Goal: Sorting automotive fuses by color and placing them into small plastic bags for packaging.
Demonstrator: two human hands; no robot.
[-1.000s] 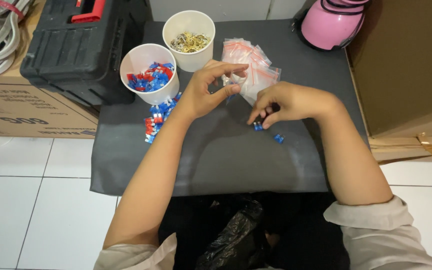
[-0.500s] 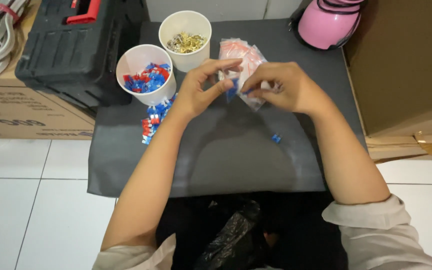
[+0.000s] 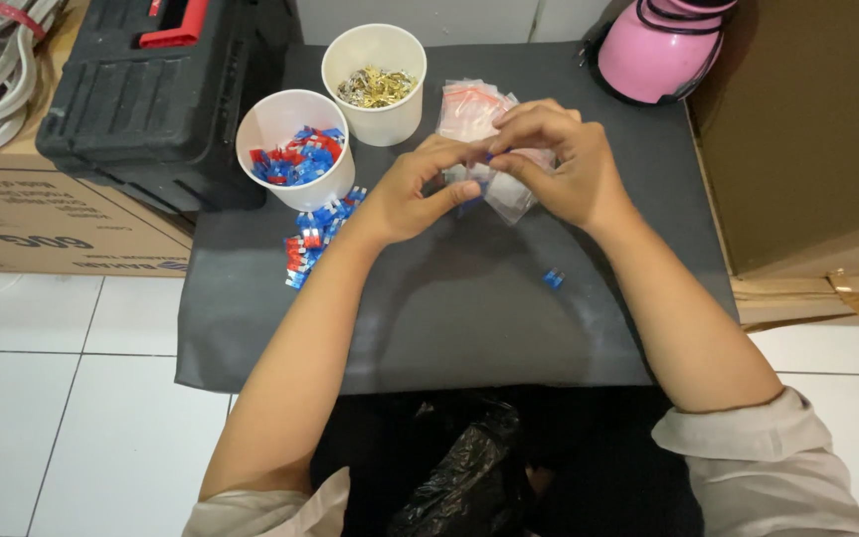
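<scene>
My left hand (image 3: 415,194) and my right hand (image 3: 559,164) meet over a dark mat (image 3: 449,318). My left hand pinches a small clear zip bag (image 3: 507,199). My right hand's fingertips hold small blue pieces at the bag's top, and a bit of blue shows between the fingers. Under the hands lies a pile of clear bags with red strips (image 3: 469,104). One blue piece (image 3: 552,278) lies loose on the mat near my right wrist.
A white cup of red and blue pieces (image 3: 295,149) and a white cup of gold pieces (image 3: 375,85) stand at the back left, with loose red and blue pieces (image 3: 315,234) beside them. Around the mat are a black toolbox (image 3: 151,99), a pink rounded object (image 3: 658,50) and cardboard boxes (image 3: 807,129).
My right hand has lifted from the blue pieces on the mat and moved up and left to meet my left hand at the bag. One blue piece stays on the mat.
</scene>
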